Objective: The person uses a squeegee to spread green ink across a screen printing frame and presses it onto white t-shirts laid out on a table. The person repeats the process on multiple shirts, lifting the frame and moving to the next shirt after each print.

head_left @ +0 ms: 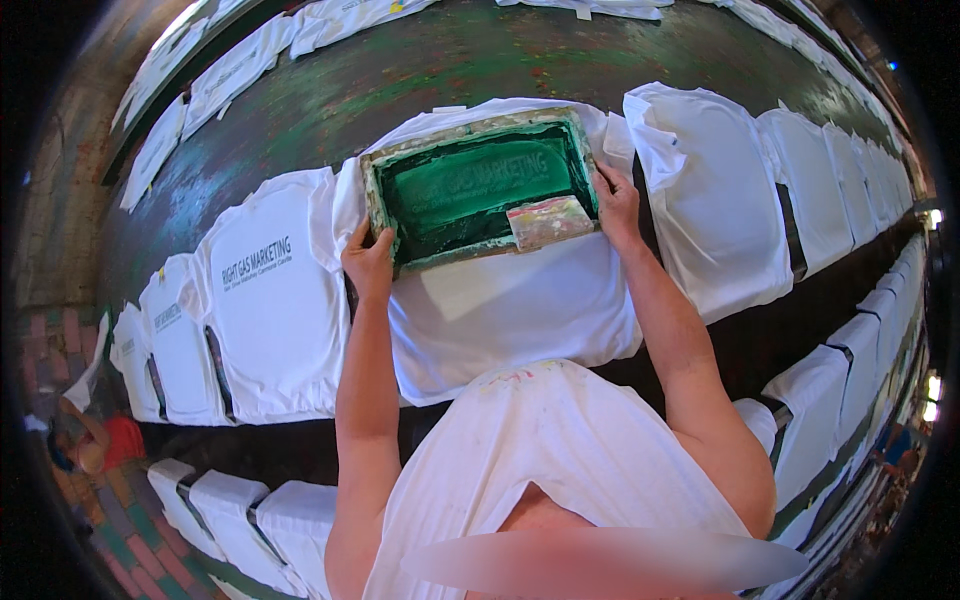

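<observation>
Between both hands is a screen printing frame (482,128) with a green mesh and ink-crusted wooden sides. It lies over a white T-shirt (510,310) in front of me; whether it touches the cloth I cannot tell. My left hand (368,262) grips the frame's left side near its lower corner. On the opposite side, my right hand (617,205) is closed round the frame's edge. A paint-smeared squeegee (550,222) rests inside the frame at its lower right, beside my right hand. Pale lettering shows through the mesh.
Left of the frame lies a white T-shirt (275,310) with dark printed lettering. A plain white T-shirt (710,200) lies to the right, with several more beyond it. The long dark table (450,60) is paint-stained. A person (100,440) in red is at the far left.
</observation>
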{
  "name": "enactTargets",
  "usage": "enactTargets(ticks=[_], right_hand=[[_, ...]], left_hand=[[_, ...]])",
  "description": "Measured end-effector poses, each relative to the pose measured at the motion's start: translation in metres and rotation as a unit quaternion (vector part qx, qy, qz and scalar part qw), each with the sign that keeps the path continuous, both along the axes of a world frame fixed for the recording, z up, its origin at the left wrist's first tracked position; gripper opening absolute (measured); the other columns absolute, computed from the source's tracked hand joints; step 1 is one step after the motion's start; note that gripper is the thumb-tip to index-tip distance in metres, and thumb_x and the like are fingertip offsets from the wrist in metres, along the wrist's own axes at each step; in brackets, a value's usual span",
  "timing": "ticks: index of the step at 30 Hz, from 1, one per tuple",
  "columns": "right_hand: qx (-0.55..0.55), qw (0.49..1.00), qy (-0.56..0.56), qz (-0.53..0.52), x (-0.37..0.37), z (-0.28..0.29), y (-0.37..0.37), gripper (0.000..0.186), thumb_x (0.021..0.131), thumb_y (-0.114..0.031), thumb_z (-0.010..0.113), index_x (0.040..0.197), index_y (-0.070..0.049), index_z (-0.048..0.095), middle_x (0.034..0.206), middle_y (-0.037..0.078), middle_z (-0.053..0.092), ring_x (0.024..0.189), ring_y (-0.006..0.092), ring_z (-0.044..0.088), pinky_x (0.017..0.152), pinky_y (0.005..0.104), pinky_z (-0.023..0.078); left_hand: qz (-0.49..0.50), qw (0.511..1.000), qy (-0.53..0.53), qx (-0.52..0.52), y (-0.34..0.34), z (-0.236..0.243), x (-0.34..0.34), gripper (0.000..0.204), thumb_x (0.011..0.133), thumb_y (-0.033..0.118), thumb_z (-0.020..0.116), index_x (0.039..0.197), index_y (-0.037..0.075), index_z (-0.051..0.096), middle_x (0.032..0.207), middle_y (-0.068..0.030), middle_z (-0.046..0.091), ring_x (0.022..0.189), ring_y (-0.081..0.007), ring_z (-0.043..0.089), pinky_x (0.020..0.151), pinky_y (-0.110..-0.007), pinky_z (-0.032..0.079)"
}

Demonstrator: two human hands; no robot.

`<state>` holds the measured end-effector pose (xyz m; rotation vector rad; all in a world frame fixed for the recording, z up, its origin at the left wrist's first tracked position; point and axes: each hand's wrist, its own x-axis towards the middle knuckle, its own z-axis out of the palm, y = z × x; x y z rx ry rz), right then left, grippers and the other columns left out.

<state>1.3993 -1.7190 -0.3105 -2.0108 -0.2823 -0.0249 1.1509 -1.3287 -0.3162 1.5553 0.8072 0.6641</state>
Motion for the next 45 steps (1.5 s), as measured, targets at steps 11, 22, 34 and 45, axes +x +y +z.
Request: enactTargets(ticks=[11, 22, 34, 45], right_hand=[[0.040, 0.998, 0.048, -0.015, -0.007, -0.001, -0.004, 0.042, 0.110, -0.027, 0.077, 0.143, -0.001, 0.078, 0.129, 0.013, 0.082, 0.117, 0.0191, 0.074, 0.105, 0.0352, 0.057], [0.012, 0.998, 0.053, -0.033, -0.016, 0.008, -0.005, 0.042, 0.111, -0.024, 0.078, 0.146, 0.000, 0.076, 0.137, 0.014, 0.080, 0.125, 0.0201, 0.072, 0.112, 0.0346, 0.053], [0.003, 0.998, 0.055, -0.038, -0.019, 0.012, -0.005, 0.041, 0.112, -0.020, 0.077, 0.147, 0.002, 0.075, 0.141, 0.014, 0.078, 0.128, 0.0198, 0.071, 0.114, 0.0342, 0.053], [0.003, 1.000, 0.016, -0.024, -0.010, -0.003, -0.006, 0.040, 0.111, -0.022, 0.077, 0.143, 0.000, 0.077, 0.136, 0.016, 0.082, 0.126, 0.0218, 0.074, 0.111, 0.0360, 0.055]], left_hand=[[0.004, 0.998, 0.018, -0.067, -0.004, 0.010, -0.003, 0.049, 0.096, -0.005, 0.082, 0.145, -0.008, 0.075, 0.123, -0.0068, 0.082, 0.108, -0.0111, 0.074, 0.098, -0.027, 0.057], [0.004, 0.997, 0.017, -0.081, 0.000, 0.004, -0.005, 0.051, 0.098, -0.008, 0.081, 0.148, -0.010, 0.071, 0.133, -0.0118, 0.080, 0.115, -0.0159, 0.075, 0.105, -0.030, 0.058], [0.008, 0.996, 0.039, -0.075, -0.001, 0.010, -0.002, 0.052, 0.097, -0.007, 0.081, 0.149, -0.008, 0.072, 0.127, -0.0084, 0.080, 0.111, -0.0140, 0.074, 0.102, -0.029, 0.057], [0.008, 0.998, 0.021, -0.064, 0.004, 0.001, 0.000, 0.057, 0.094, -0.003, 0.085, 0.149, -0.004, 0.073, 0.130, -0.0093, 0.080, 0.111, -0.0139, 0.073, 0.101, -0.028, 0.057]])
